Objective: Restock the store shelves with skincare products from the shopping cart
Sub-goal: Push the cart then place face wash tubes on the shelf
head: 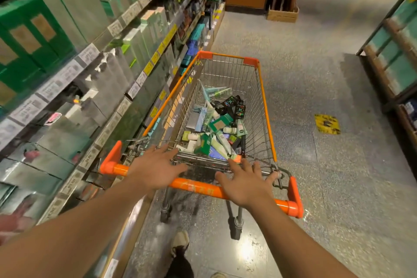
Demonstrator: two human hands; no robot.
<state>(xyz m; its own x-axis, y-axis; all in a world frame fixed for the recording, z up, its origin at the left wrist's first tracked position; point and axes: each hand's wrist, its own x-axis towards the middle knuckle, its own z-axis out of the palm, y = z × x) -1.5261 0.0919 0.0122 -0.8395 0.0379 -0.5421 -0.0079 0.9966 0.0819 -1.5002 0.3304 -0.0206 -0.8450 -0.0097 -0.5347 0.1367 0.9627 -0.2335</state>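
You are looking down a store aisle with both arms stretched forward. Straight ahead of you stands the shopping cart (225,101), a wire basket with orange trim. Its long axis runs away from you down the aisle, angled slightly to the right, with the narrow front end pointing away and the orange handle bar (194,185) crossing nearest you. Your left hand (155,165) hovers over the left part of the handle bar, fingers spread and straight, gripping nothing. Your right hand (246,183) is over the right part, fingers also splayed and holding nothing; whether either palm touches the bar is unclear. Inside the basket lies a jumbled heap of skincare products (216,126), green and black boxes and pale tubes pointing every which way. The store shelves (94,52) run along your left, just beside the cart, filled with upright green and grey boxes. One shoe (180,241) shows below on the speckled floor (327,165).
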